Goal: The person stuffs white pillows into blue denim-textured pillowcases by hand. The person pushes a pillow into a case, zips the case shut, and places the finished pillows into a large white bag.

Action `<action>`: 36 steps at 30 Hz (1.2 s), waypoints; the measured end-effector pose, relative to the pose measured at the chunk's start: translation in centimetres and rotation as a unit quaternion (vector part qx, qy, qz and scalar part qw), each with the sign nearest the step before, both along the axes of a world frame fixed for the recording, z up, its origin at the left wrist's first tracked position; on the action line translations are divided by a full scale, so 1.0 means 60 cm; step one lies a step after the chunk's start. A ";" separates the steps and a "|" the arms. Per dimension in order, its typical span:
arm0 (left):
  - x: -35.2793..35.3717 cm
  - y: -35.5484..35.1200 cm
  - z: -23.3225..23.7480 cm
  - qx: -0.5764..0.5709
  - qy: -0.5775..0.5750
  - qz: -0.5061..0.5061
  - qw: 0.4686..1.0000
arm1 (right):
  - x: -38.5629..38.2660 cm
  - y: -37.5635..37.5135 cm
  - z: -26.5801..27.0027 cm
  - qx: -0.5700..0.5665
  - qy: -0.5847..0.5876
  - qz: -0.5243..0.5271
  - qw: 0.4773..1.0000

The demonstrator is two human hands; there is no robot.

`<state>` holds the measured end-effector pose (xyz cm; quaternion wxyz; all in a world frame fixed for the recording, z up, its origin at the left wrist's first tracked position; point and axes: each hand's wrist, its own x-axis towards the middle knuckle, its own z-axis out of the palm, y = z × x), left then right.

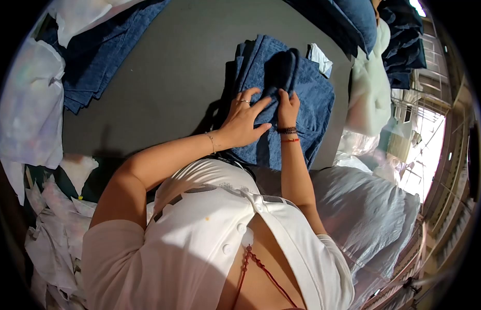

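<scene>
A stack of blue, mottled, denim-like cloth (315,103) lies on the grey table in front of me. One part of its top layer is folded up into a raised ridge. My right hand (288,109) is closed on the near end of that raised fold, thumb pointing away from me. Just to its left, my left hand (244,120) rests on the cloth with its fingers spread. The fingertips of the left hand reach toward the fold. Whatever lies under the top layer is mostly hidden.
The grey table (163,77) spreads to the left. Another blue cloth pile (103,62) lies at far left beside white bundles (31,103). A small white piece (320,60) touches the stack. Dark blue cushion-like cloth (349,23) and pale fluffy material (369,88) sit at right.
</scene>
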<state>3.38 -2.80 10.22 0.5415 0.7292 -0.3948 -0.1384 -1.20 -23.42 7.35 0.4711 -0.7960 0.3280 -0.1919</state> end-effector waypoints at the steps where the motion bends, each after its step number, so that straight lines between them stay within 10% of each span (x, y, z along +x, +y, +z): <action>1: -0.005 -0.006 -0.015 -0.001 0.004 0.002 1.000 | -0.005 0.008 0.006 0.049 -0.026 -0.026 0.998; 8: 0.016 -0.040 -0.038 0.034 0.082 0.208 0.974 | 0.011 0.023 0.014 0.087 -0.017 -0.029 0.996; 13: 0.043 -0.044 -0.062 0.053 0.156 0.180 0.970 | 0.002 0.010 0.000 0.083 -0.009 -0.034 0.996; 15: 0.049 -0.049 -0.073 0.058 0.172 0.245 0.952 | -0.002 0.006 0.001 0.148 -0.018 -0.072 0.986; 19: 0.057 -0.041 -0.076 -0.005 0.155 0.200 0.967 | -0.035 -0.025 0.010 0.581 -0.146 -0.001 0.801; 23: 0.043 -0.049 -0.049 -0.074 0.098 0.171 0.978 | -0.034 -0.022 0.007 0.539 -0.118 -0.026 0.834; 27: 0.041 -0.064 -0.016 -0.009 0.292 -0.001 0.956 | -0.021 -0.003 0.027 0.565 -0.127 -0.005 0.816; 29: 0.024 -0.070 -0.017 -0.067 0.260 0.032 0.963 | -0.006 0.015 0.053 0.495 -0.123 -0.024 0.860; 31: 0.000 -0.086 -0.026 -0.108 0.222 0.043 0.968 | 0.003 0.005 0.074 0.188 0.008 0.015 0.982; 36: 0.000 -0.089 -0.013 -0.061 0.194 -0.005 0.979 | 0.027 0.023 0.122 0.084 0.038 0.040 0.995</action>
